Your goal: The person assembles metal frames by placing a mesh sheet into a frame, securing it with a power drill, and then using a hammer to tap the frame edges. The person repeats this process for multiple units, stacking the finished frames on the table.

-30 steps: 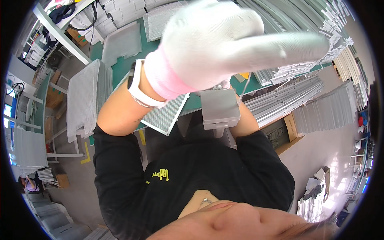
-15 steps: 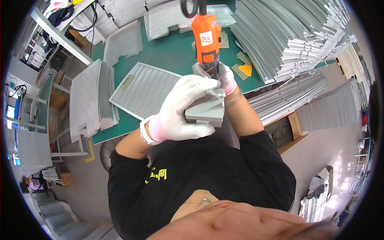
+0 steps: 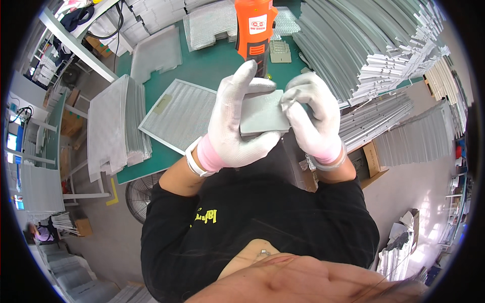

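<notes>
A small stack of flat grey rectangular plates (image 3: 263,112) is held in front of my chest. My left hand (image 3: 230,121), in a white glove with a pink cuff, grips it from the left, thumb along the near edge and index finger raised. My right hand (image 3: 317,117), gloved alike, has its fingers bent and pinched together at the stack's right edge. Whether a separate piece is between those fingertips is hidden. Just beyond my hands hangs an orange and black power screwdriver (image 3: 255,30), which neither hand grips; its lower end is partly behind my left fingers.
A framed mesh panel (image 3: 179,113) lies on the green table (image 3: 156,146) to the left. Stacked mesh sheets (image 3: 121,121) stand beyond it. Long grey strips (image 3: 348,45) pile up at the right. A beige slotted piece (image 3: 280,51) lies near the screwdriver. A fan (image 3: 139,197) stands below.
My right hand has let go of the screwdriver and come to the right edge of the plates. The screwdriver hangs slightly higher and farther away. The stack has been turned flatter.
</notes>
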`<move>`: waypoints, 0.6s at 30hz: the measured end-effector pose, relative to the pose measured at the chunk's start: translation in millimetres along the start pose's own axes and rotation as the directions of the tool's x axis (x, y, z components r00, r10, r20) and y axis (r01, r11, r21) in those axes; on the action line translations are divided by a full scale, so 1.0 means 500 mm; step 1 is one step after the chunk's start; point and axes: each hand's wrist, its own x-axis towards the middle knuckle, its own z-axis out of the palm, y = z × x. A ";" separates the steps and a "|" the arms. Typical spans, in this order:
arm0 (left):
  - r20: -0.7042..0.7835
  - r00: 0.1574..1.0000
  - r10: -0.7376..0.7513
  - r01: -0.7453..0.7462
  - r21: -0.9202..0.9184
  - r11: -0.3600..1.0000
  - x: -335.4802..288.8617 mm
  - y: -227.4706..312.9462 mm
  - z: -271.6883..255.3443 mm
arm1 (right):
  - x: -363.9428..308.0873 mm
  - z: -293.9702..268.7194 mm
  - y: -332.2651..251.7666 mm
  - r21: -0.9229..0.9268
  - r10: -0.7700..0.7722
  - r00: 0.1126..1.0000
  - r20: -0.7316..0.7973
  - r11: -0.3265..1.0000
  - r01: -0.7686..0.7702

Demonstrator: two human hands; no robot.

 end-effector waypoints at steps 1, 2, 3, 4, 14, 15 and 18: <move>-0.019 1.000 0.015 -0.016 -0.060 0.998 0.000 -0.004 0.003 | -0.012 0.016 0.004 0.110 0.037 0.993 -0.110 0.994 -0.025; -0.018 1.000 0.017 -0.018 -0.091 0.996 0.002 -0.002 0.005 | -0.033 0.042 0.007 0.222 0.088 0.973 -0.215 0.974 -0.039; -0.017 1.000 0.018 -0.020 -0.122 0.992 0.004 0.003 0.007 | -0.052 0.063 0.015 0.331 0.149 0.938 -0.311 0.943 -0.040; -0.021 1.000 0.017 -0.020 -0.144 0.989 0.005 0.008 0.007 | -0.064 0.077 0.031 0.321 0.112 0.927 -0.357 0.947 0.009; 0.005 0.997 -0.076 0.076 -0.047 0.996 0.039 0.018 -0.034 | -0.078 0.156 0.038 0.503 0.181 0.842 -0.507 0.856 0.118; 0.037 0.991 -0.129 0.132 -0.093 0.987 0.039 0.021 -0.040 | -0.077 0.159 0.037 0.532 0.175 0.836 -0.520 0.832 0.157; 0.100 0.964 -0.247 0.262 -0.177 0.949 0.036 0.038 -0.051 | -0.093 0.155 0.044 0.536 0.129 0.856 -0.500 0.823 0.189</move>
